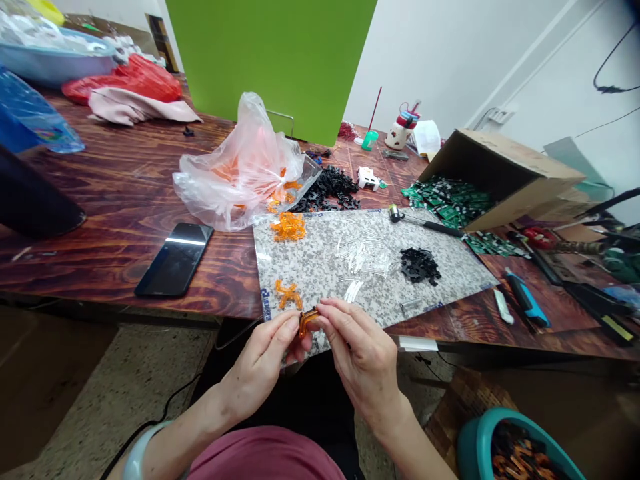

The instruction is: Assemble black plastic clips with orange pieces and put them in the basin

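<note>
No text can be read clearly anywhere. A strip of blue printing [266, 312] runs along the near left edge of the speckled sheet [320, 267], but its letters are too small and slanted to make out. A yellow label [616, 327] sits on a black tool [585, 300] at the right of the table [125, 267], and its marks are also illegible.

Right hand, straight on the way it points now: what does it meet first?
The amber plastic piece, already pinched in the fingertips of the right hand. Past that, the line seems to run into the left hand, which grips the same piece, though depth is hard to judge from this view.
</note>
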### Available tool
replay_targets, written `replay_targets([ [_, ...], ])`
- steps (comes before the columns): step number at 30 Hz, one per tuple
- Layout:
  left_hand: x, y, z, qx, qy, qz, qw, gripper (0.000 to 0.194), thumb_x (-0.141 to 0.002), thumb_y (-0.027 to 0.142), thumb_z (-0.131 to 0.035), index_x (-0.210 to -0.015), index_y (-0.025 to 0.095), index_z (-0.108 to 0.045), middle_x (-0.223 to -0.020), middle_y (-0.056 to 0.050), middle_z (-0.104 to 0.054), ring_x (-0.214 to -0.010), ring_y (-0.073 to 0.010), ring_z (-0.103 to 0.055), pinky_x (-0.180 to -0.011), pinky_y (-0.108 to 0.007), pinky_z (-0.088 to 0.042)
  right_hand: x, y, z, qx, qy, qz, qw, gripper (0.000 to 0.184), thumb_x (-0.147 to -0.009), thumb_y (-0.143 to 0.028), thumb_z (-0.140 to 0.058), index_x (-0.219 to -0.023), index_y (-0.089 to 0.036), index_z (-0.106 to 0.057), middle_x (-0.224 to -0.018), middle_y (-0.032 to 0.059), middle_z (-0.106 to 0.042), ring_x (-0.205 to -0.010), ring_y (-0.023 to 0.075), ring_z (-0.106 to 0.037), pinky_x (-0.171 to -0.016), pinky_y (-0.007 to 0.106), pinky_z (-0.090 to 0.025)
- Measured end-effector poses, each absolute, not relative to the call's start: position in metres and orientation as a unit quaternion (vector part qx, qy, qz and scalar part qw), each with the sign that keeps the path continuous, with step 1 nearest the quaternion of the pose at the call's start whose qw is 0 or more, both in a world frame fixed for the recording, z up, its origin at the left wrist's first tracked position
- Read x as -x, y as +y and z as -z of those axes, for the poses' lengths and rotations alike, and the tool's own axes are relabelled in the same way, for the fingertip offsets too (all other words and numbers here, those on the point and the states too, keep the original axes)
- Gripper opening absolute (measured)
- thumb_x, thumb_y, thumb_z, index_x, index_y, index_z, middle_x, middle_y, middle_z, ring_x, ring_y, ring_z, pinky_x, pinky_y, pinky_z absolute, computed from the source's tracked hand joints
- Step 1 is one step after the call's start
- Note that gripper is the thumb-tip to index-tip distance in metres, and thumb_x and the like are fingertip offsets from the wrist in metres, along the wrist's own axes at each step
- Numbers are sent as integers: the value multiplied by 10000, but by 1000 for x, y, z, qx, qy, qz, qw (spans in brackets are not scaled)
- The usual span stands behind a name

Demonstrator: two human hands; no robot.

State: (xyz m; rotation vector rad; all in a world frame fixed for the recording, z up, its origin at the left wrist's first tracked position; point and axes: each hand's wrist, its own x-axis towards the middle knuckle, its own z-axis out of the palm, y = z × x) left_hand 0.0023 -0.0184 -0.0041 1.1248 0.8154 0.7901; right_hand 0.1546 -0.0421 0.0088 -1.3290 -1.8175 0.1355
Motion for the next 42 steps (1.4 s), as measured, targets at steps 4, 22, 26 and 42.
replay_targets([
  [4,0,-18,5,-523,361,-339,693,301,-953,335,-374,-770,167,-543,-705,12,-508,-623,-113,-440,-570,-208,-386,-155,-43,-7,529,-728,-60,431,213,-880,-111,-533,-1041,-194,-645,-1009,85,-689,-939,170,-647,-848,293,-535],
  [22,8,-22,3,-718,366,-294,514,220,-943,277,-375,-867,184,-559,-745,-10,-549,-651,-145,-498,-618,-241,-409,-158,-52,-17,527,-677,-220,465,140,-826,-147,-624,-932,-214,-686,-880,39,-713,-779,149,-667,-687,234,-551],
  [26,11,-19,-7,-752,333,-272,499,214,-943,249,-364,-860,187,-552,-746,-16,-554,-662,-152,-497,-629,-239,-403,-168,-50,-22,543,-624,-349,441,120,-778,-238,-693,-895,-212,-699,-848,24,-713,-695,131,-655,-567,203,-521],
  [42,17,-16,-8,-817,274,-241,447,207,-932,178,-359,-847,175,-548,-721,-16,-544,-644,-147,-500,-629,-224,-410,-170,-56,-30,533,-628,-432,367,99,-828,-286,-632,-887,-209,-653,-806,1,-654,-698,123,-598,-622,220,-484],
])
